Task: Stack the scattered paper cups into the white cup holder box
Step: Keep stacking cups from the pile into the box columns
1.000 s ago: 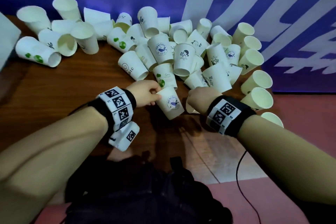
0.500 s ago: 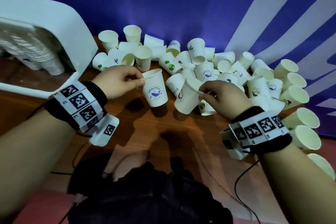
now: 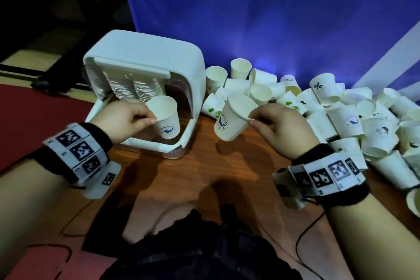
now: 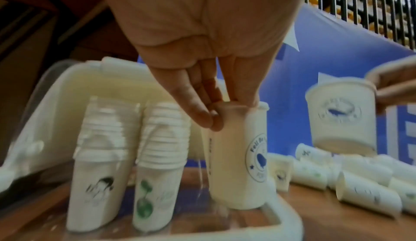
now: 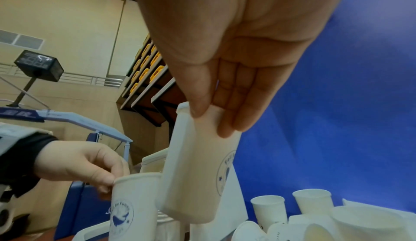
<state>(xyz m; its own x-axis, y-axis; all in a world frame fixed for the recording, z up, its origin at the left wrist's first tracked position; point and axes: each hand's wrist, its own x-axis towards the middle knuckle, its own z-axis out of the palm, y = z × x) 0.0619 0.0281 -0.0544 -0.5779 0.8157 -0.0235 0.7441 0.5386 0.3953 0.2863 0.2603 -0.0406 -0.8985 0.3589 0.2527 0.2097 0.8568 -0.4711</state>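
Since half a second ago both hands have swung left: the left hand [image 3: 122, 118] now pinches the rim of its cup [image 3: 166, 118] inside the box [image 3: 145, 52], beside two stacks [image 4: 126, 164], mouth up, axis near vertical. The right hand [image 3: 279, 127] pinches the rim of the second cup [image 3: 234, 118] above the table [image 3: 204, 170], just right of the box, mouth up and tilted toward the left. The pile [image 3: 341, 109] lies to the right.

A brown wooden table [image 3: 204, 177] carries everything. The white cup holder box [image 3: 188, 70] sits on its far left part, open toward me. Right of the box, a heap of scattered paper cups [image 3: 341, 120] covers the tabletop up to the blue backdrop. A thin black cable [image 3: 302, 238] trails over the near edge.
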